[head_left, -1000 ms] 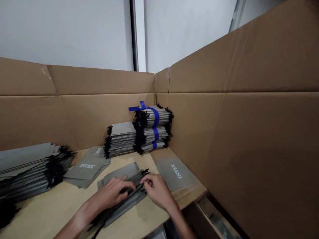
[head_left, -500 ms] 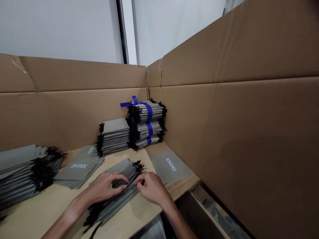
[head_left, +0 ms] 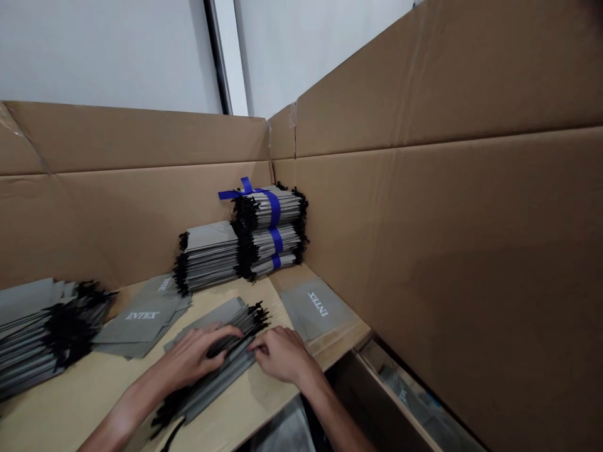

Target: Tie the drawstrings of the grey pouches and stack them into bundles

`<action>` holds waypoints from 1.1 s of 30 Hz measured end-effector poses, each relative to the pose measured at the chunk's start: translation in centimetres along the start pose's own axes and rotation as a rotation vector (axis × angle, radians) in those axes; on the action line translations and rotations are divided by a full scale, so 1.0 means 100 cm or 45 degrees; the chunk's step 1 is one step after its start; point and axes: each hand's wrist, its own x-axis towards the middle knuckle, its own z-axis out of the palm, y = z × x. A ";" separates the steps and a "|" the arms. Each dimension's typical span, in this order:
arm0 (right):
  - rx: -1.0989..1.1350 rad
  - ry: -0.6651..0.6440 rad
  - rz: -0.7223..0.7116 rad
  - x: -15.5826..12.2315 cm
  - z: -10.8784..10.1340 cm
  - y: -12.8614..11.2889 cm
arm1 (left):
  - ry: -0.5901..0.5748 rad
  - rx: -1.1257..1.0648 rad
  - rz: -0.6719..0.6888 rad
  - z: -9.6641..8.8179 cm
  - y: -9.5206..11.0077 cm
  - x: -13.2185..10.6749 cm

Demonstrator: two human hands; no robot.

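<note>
Grey pouches (head_left: 226,375) lie bunched and untied on the table (head_left: 264,402), the left hand (head_left: 198,355) spread wide over them, the right hand (head_left: 282,355) curled, its hold unclear, while ribboned stacks (head_left: 288,209) behind are already tied.

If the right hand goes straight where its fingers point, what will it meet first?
The right hand would likely meet the grey pouch pile first; depth is unclear, they may be touching.

Brown cardboard walls (head_left: 447,251) meet in a corner behind the pale yellow bench (head_left: 51,408). Past them is a big whitish wall (head_left: 103,56) with a dark stripe (head_left: 217,56).
</note>
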 end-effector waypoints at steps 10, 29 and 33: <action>-0.052 -0.042 0.017 -0.003 -0.004 0.000 | 0.028 0.408 -0.052 -0.031 0.022 0.002; -0.008 -0.065 -0.022 -0.002 -0.004 0.007 | -0.058 0.253 -0.101 0.010 0.001 -0.026; 0.003 -0.075 -0.035 -0.002 -0.002 0.008 | -0.042 0.117 -0.053 0.006 -0.013 -0.029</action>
